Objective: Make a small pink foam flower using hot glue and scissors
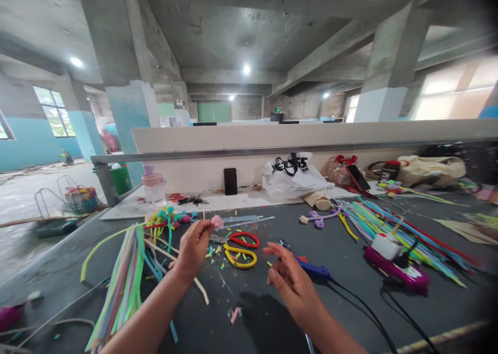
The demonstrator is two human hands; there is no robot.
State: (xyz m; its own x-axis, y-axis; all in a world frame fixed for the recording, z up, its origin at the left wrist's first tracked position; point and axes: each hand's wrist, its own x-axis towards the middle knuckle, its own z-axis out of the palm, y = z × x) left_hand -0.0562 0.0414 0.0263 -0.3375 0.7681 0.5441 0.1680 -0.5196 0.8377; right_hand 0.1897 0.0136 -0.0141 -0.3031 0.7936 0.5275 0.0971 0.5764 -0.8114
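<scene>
Raised over the left-middle of the dark table, my left hand (193, 250) pinches a small pink flower-like piece (217, 222) between thumb and fingertips. My right hand (290, 278) is held apart from it, fingers spread and curved, with nothing in them. Between the hands lie scissors (240, 263) with one red and one yellow handle loop, among small cut scraps. Just beyond my right hand rests a blue corded tool (316, 271), partly hidden by the fingers. Clear sticks (249, 219) lie behind the scissors.
Long coloured strips lie in a left bundle (124, 286) and a right bundle (392, 229). A purple power strip (399, 271) with a white plug and cables sits at right. Along the partition stand a phone (230, 181), a white bag (290, 180) and a bottle (153, 188).
</scene>
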